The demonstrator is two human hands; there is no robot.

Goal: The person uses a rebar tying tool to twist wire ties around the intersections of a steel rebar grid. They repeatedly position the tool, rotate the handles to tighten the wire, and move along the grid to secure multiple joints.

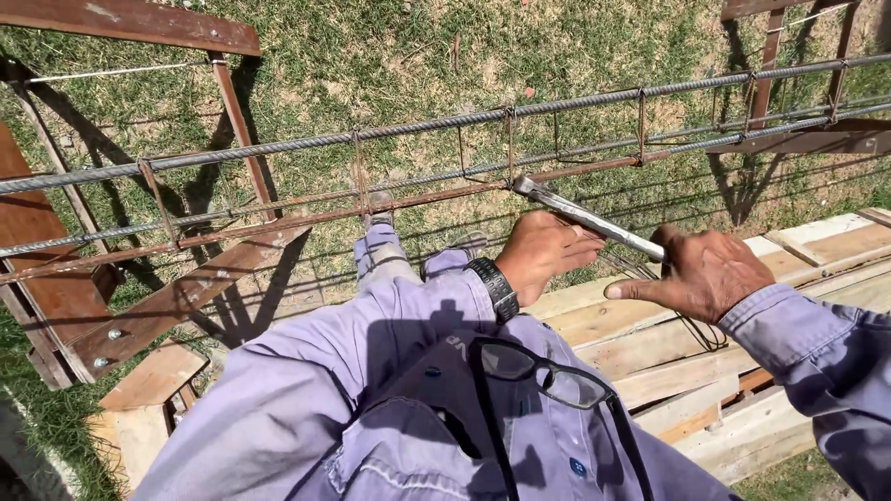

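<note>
Head view: right hand (707,275) clamped on the tying tool (587,219), whose tip, beyond the fingers, meets the rebar cage (436,125) at a stirrup (510,144). Left hand (546,253) curled beside the tool; its grip cannot be told. Judged: tying at this joint unfinished.

1. Rebar cage (445,148) spans w/ gaps betw stirrups; a hand fits thru.
2. Rusty lower bar (278,221) blocks low entry.
3. Wood trestles (83,288) close off both ends.
4. Stacked planks (668,357) crowd right side under the hands.
5. Grass beyond cage open.
</note>
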